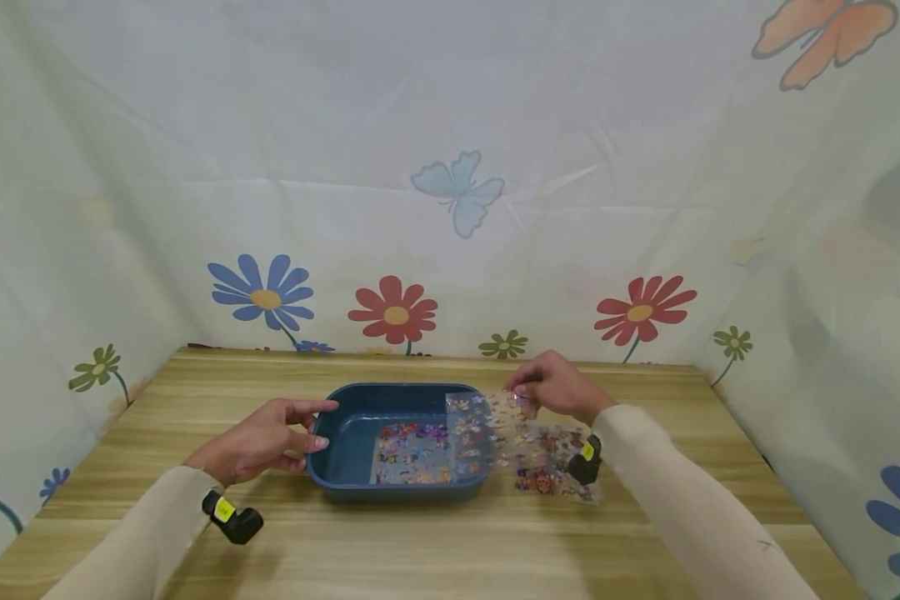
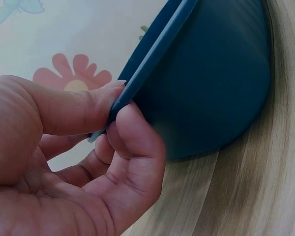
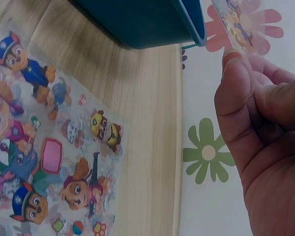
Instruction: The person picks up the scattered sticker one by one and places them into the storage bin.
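My left hand (image 1: 258, 442) grips the left end of a dark blue plastic basin (image 1: 390, 493), its thumb on the rim and fingers curled beneath, as the left wrist view shows close up. A transparent sticker sheet (image 1: 474, 433) with small colourful figures hangs from my right hand (image 1: 558, 387), pinched between thumb and fingers at its upper right corner. That sheet overlaps the basin's right end. Inside the basin lies another sticker sheet (image 1: 412, 454). On the table below my right hand are cartoon-dog stickers (image 3: 54, 142) on a clear sheet, partly hidden in the head view.
The basin stands on a wood-grain table (image 1: 390, 554). Behind it and at both sides hangs a pale cloth (image 1: 330, 225) printed with flowers and butterflies. Each sleeve carries a small black wrist camera, the left one (image 1: 232, 518) near the basin's left end.
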`<state>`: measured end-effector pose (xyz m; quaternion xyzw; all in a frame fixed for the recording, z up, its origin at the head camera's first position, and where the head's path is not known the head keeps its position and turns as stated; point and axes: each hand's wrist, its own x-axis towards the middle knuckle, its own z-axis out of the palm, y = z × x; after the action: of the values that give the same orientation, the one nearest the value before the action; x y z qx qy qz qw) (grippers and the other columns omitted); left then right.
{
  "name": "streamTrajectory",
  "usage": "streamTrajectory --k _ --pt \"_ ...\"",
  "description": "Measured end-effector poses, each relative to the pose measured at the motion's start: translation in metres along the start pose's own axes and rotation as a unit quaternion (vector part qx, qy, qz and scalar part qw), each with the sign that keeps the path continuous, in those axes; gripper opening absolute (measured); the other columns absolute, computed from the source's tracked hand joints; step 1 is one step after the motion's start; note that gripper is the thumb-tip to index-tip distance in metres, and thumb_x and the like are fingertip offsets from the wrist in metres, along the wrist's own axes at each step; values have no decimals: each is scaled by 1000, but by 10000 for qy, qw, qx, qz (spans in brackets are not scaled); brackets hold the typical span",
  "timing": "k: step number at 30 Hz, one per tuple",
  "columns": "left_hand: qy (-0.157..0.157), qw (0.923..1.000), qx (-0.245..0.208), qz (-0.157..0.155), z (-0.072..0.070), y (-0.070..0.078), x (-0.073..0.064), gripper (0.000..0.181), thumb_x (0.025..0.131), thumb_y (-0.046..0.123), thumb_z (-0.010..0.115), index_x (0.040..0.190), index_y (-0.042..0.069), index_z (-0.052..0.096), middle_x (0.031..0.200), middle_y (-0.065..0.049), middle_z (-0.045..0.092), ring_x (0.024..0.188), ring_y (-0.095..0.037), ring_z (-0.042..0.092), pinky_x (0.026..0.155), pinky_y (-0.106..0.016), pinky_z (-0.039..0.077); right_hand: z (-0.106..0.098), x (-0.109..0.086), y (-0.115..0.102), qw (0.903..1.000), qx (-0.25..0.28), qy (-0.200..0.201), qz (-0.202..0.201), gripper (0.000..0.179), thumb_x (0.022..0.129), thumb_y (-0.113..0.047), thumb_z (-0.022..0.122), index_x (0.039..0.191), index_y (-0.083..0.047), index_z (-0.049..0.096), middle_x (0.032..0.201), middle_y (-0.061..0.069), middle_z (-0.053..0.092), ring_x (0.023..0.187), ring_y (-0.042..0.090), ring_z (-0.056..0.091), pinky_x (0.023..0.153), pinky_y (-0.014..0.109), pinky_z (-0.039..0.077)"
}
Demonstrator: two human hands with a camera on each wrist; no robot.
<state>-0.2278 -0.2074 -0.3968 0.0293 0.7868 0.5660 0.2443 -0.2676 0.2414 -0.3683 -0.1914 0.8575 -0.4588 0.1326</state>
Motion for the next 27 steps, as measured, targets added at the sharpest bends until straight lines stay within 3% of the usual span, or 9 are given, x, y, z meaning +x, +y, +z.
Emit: streamTrajectory --k 12,20,27 --pt "-40 10000 -28 12 0 1 -1 77 92 8 78 160 9 41 113 -13 46 80 -22 62 67 -27 58 7 9 -2 9997 -15 -87 -224 24 101 6 54 116 12 73 97 23 75 66 15 68 67 38 63" --pt "-25 10000 -5 11 0 -1 1 77 92 9 78 160 10 42 114 -14 47 80 -22 62 67 -27 58 12 13 -7 9998 39 -107 -186 24 100 9 55 113 9 75 93 21 74 65 15 69 65 32 62" --pt "-25 10000 -1 4 0 0 0 77 92 9 78 160 10 42 113 -13 47 80 -22 62 67 -27 58 18 17 -12 9996 -65 -128 -229 25 100 8 54 113 7 76 100 21 75 66 15 70 68 37 64"
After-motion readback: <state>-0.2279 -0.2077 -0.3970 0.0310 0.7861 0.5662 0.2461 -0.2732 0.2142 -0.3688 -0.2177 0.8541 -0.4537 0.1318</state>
